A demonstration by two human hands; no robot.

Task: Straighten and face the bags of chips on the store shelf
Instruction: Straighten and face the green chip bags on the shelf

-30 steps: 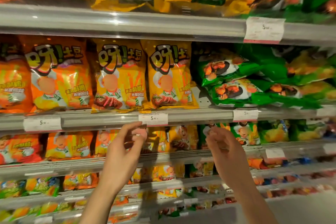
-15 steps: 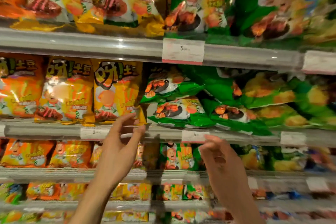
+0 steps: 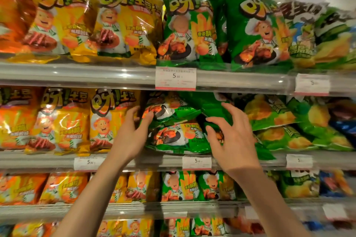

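Green chip bags lie toppled on their sides on the middle shelf (image 3: 150, 160): an upper bag (image 3: 173, 110) stacked on a lower bag (image 3: 185, 136). My left hand (image 3: 133, 132) reaches to the left end of this pile, its fingertips touching the upper bag. My right hand (image 3: 231, 138) is spread with straight fingers against another crumpled green bag (image 3: 210, 107) at the right of the pile. Upright yellow bags (image 3: 107, 121) stand just left of my left hand.
The top shelf carries upright yellow bags (image 3: 123, 25) and green bags (image 3: 186, 29). More toppled green and yellow bags (image 3: 279, 121) lie right of the pile. Price tags (image 3: 175, 78) hang on the shelf rails. Lower shelves hold smaller bags (image 3: 181, 186).
My view has swung up and to the right. Both hands rose from below the shelf rail to the toppled green bags and now touch them.
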